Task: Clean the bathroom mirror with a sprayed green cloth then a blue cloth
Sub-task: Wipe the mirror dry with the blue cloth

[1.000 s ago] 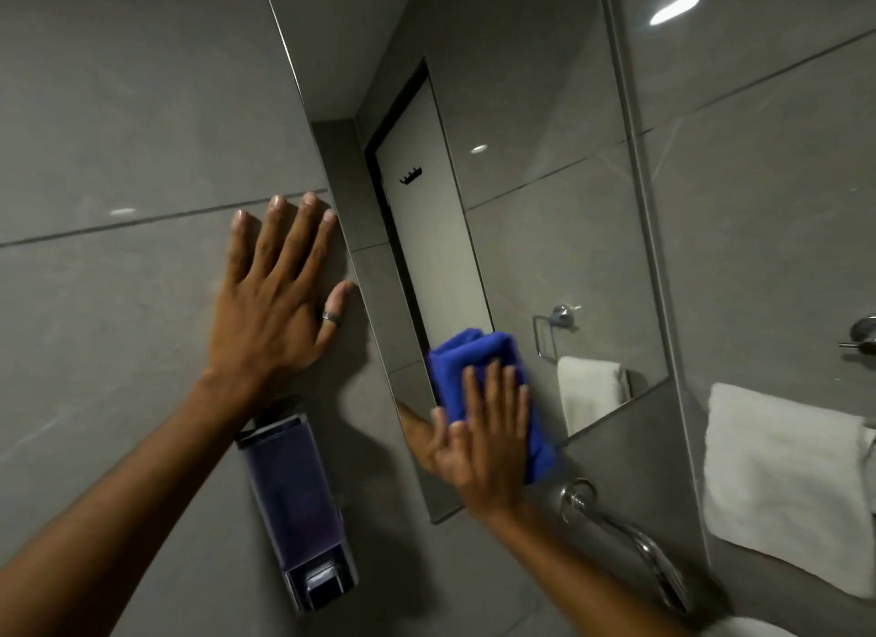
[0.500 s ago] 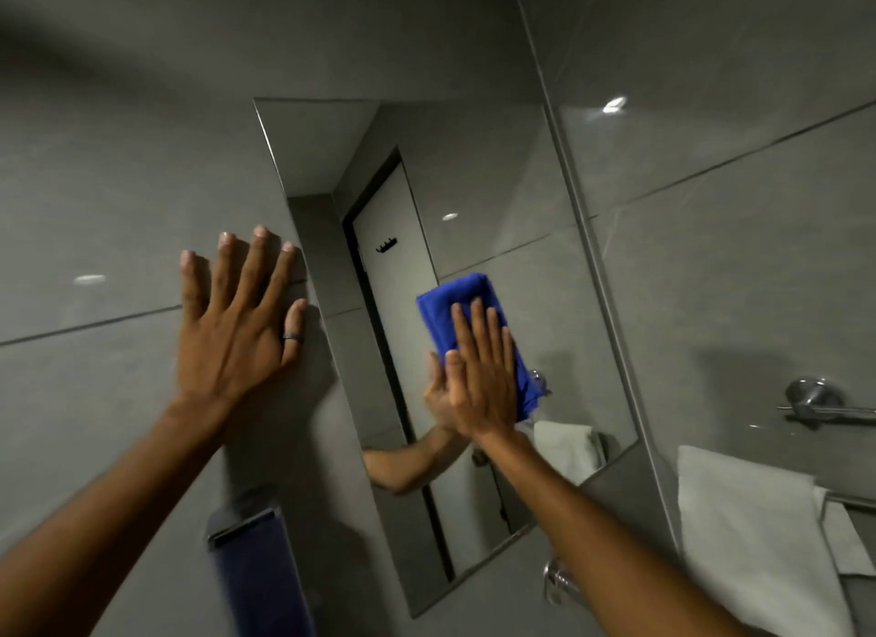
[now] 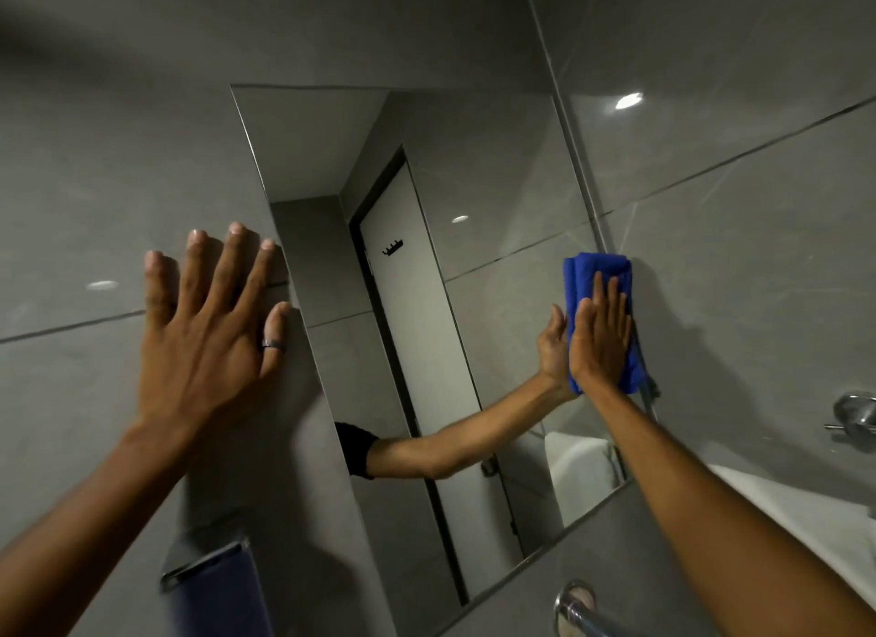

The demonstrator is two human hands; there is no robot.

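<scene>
My right hand [image 3: 601, 338] presses the folded blue cloth [image 3: 598, 276] flat-palmed against the mirror [image 3: 497, 200], at its right edge. My left hand [image 3: 208, 333] lies open and empty on the wall. I should keep even pressure and overlap strokes.

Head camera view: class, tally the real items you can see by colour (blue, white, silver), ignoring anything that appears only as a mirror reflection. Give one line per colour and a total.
Blue: 2 (blue cloth under the right hand, soap dispenser)
White: 1 (towel)
Silver: 3 (ring on the left hand, wall fitting, tap)
Total: 6
</scene>
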